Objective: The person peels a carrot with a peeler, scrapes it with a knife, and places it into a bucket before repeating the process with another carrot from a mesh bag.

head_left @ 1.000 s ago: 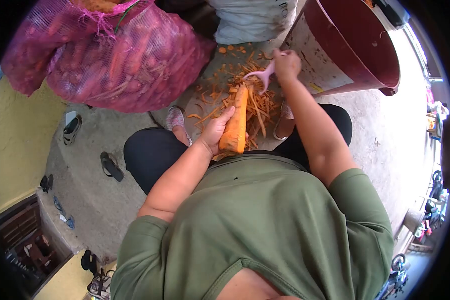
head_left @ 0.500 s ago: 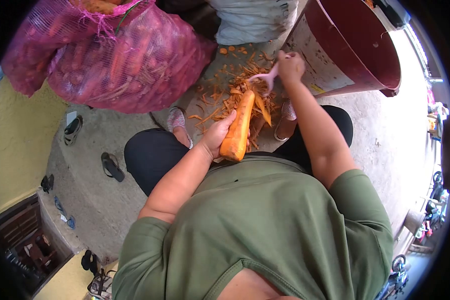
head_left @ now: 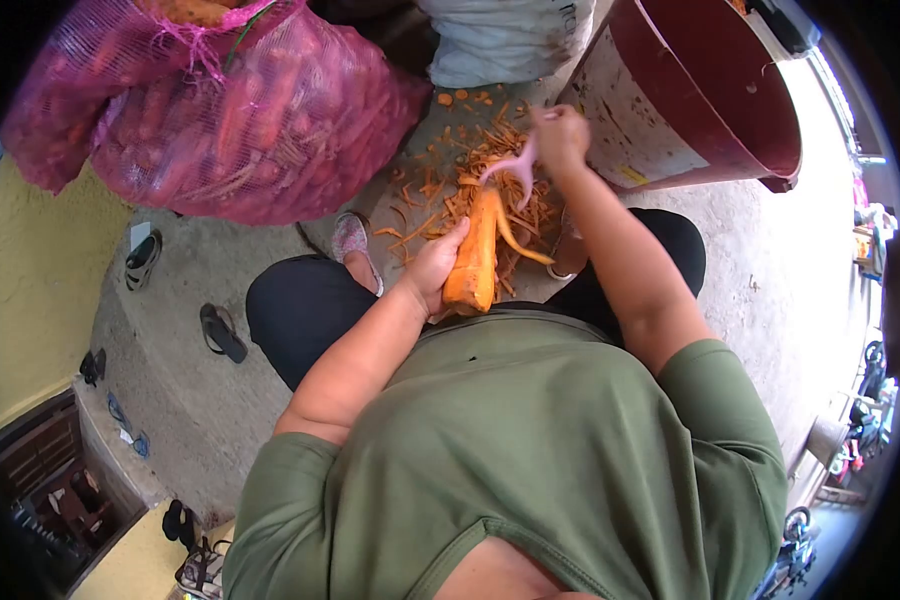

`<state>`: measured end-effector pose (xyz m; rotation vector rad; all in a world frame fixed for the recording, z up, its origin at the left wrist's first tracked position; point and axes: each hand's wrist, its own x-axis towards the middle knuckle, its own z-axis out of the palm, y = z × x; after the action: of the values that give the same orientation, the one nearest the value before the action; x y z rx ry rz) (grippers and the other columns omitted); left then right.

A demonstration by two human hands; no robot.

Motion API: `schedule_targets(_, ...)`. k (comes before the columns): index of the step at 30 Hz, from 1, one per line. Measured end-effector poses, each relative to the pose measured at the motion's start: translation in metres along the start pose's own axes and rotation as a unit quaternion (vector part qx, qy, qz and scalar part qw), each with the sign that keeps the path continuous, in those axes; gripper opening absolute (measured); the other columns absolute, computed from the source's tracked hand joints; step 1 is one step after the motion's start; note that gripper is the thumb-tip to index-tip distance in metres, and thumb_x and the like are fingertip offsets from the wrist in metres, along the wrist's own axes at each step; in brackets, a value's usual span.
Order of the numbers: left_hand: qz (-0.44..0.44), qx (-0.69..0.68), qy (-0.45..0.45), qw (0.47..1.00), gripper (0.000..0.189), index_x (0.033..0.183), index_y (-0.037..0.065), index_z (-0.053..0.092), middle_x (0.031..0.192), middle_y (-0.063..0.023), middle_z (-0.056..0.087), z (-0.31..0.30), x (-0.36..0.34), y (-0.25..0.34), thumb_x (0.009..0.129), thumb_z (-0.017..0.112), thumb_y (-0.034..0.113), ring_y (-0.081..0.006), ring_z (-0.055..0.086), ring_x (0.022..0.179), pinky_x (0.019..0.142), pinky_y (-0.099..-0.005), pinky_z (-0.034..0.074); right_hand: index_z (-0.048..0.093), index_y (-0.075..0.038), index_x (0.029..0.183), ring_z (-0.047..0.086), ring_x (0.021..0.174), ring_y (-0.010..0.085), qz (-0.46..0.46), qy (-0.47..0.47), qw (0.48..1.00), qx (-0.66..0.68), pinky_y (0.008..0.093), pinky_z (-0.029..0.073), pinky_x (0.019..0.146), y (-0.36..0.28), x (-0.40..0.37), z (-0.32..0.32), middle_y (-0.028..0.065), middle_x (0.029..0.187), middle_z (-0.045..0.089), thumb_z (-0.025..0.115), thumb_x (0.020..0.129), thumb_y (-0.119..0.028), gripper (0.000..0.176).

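Observation:
A thick orange carrot (head_left: 473, 262) is gripped near its wide end by my left hand (head_left: 435, 268), its narrower end pointing away from me. My right hand (head_left: 562, 138) is closed around the handle of a pink peeler (head_left: 518, 172), whose head is at the carrot's far tip. From that tip a long strip of peel (head_left: 511, 238) hangs off to the right. Under the carrot, between my feet, orange peelings (head_left: 430, 205) lie heaped on the concrete floor.
A pink mesh sack of carrots (head_left: 260, 120) stands at the far left. A white sack (head_left: 510, 40) is at the back, and a large dark red bucket (head_left: 660, 95) leans at the right. Sandals (head_left: 223, 333) lie on the floor at left, beside a yellow wall (head_left: 40, 280).
My right hand and the peeler have shifted slightly left, with the peeler's head now at the carrot's tip. The peel strip has swung further out to the right.

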<state>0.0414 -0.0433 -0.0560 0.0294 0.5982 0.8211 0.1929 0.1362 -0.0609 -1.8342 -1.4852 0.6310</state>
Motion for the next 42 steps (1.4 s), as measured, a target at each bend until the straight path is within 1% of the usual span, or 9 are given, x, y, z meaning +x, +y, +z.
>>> schedule_targets(2,-0.002,-0.006,0.031,0.999,0.042,0.109,0.005,0.041,0.087,-0.0161,0.054,0.001,-0.003,0.003,0.086,0.039,0.039,-0.0257,0.057,0.072,0.066,-0.0365,0.049,0.058,0.0,0.073,0.06,0.064,0.0212,0.022,0.088,0.993,-0.077,0.0323,0.046,0.062,0.022,0.032,-0.005,0.0135,0.07,0.061,0.063,0.065,-0.031,0.032)
schedule_targets(9,0.023,-0.074,0.081,0.994,0.044,0.109,0.007,0.04,0.093,-0.0128,0.053,0.033,-0.006,0.017,0.087,0.033,0.044,-0.0251,0.058,0.066,0.059,-0.0372,0.05,0.056,0.001,0.068,0.053,0.058,0.0149,0.01,-0.19,0.965,0.179,0.0287,0.044,0.057,-0.051,-0.082,-0.041,0.0101,0.061,0.056,0.065,0.066,-0.028,0.03)
schedule_targets(12,0.006,0.01,0.044,0.999,0.045,0.107,0.004,0.042,0.087,-0.0171,0.054,0.012,-0.002,0.008,0.087,0.033,0.044,-0.0257,0.057,0.077,0.066,-0.0353,0.049,0.056,0.001,0.067,0.054,0.058,0.0143,0.012,-0.139,0.985,0.106,0.0286,0.044,0.057,-0.043,-0.07,-0.025,0.0102,0.061,0.056,0.065,0.065,-0.028,0.03)
schedule_targets(16,-0.002,0.031,0.023,0.999,0.047,0.105,0.002,0.043,0.082,-0.0167,0.055,0.01,-0.002,0.002,0.086,0.035,0.044,-0.0256,0.057,0.073,0.066,-0.037,0.049,0.059,-0.002,0.071,0.058,0.06,0.0211,-0.041,0.128,0.984,-0.117,0.0318,0.046,0.06,0.026,0.025,0.004,0.0137,0.064,0.059,0.061,0.065,-0.029,0.028)
schedule_targets(19,0.021,0.023,0.021,0.999,0.049,0.107,0.003,0.043,0.083,-0.0158,0.055,0.001,-0.003,0.01,0.086,0.034,0.046,-0.0254,0.057,0.073,0.068,-0.0381,0.048,0.057,0.001,0.072,0.058,0.06,0.0198,0.097,0.046,0.99,0.09,0.0308,0.046,0.058,-0.001,0.014,-0.022,0.0139,0.065,0.059,0.062,0.065,-0.026,0.028)
schedule_targets(25,0.093,0.005,0.067,0.993,0.048,0.113,0.008,0.042,0.093,-0.0097,0.054,0.006,0.006,0.009,0.087,0.031,0.046,-0.0225,0.058,0.077,0.069,-0.0374,0.049,0.054,0.0,0.066,0.049,0.053,0.0126,0.042,-0.207,0.958,0.196,0.0271,0.042,0.052,-0.049,-0.092,-0.037,0.0068,0.058,0.053,0.063,0.068,-0.026,0.029)
schedule_targets(31,0.044,0.055,0.07,0.995,0.046,0.113,0.007,0.041,0.094,-0.0088,0.054,0.0,-0.001,0.01,0.088,0.031,0.044,-0.0222,0.058,0.077,0.066,-0.0363,0.05,0.054,-0.001,0.065,0.049,0.052,0.0116,0.049,-0.028,0.977,0.205,0.0269,0.042,0.051,-0.025,-0.04,-0.015,0.005,0.056,0.052,0.064,0.068,-0.024,0.026)
schedule_targets(37,0.078,-0.001,0.04,0.996,0.045,0.11,0.005,0.042,0.092,-0.0105,0.054,0.027,-0.007,0.008,0.088,0.03,0.043,-0.0226,0.057,0.08,0.069,-0.0364,0.049,0.056,-0.003,0.064,0.051,0.056,0.0135,0.015,-0.191,0.974,0.117,0.0279,0.043,0.057,-0.057,-0.09,-0.033,0.0071,0.056,0.053,0.065,0.066,-0.027,0.026)
schedule_targets(42,0.007,0.047,0.041,0.998,0.047,0.107,0.0,0.043,0.087,-0.0178,0.053,0.003,-0.006,0.001,0.088,0.032,0.042,-0.0241,0.055,0.074,0.067,-0.0318,0.047,0.057,0.0,0.073,0.058,0.064,0.0253,0.031,0.028,0.998,0.042,0.0344,0.045,0.062,0.012,0.006,0.0,0.014,0.069,0.059,0.061,0.066,-0.029,0.03)
